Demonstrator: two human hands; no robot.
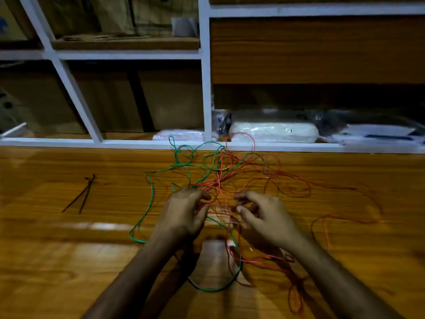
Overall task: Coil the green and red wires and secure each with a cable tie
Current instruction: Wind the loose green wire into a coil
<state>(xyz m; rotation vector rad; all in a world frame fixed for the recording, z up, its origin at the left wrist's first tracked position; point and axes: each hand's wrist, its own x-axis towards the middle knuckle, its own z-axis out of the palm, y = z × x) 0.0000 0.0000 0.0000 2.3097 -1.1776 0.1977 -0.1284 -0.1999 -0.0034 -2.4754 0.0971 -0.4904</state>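
Note:
A thin green wire (150,192) and a thin red wire (287,180) lie tangled in a loose heap across the middle of the wooden table (69,261). My left hand (184,215) sits at the near edge of the tangle with its fingers curled into the red strands. My right hand (264,215) is just to the right, fingers bent and pinching at red strands. More red loops trail to the right and down past my right forearm. Two dark cable ties (80,196) lie side by side on the table at the left, apart from the wires.
A white-framed shelf unit (205,88) stands along the table's far edge. It holds cardboard boxes on the left and plastic-wrapped packages (273,131) on the right. Some wire loops reach up over the shelf's bottom rail.

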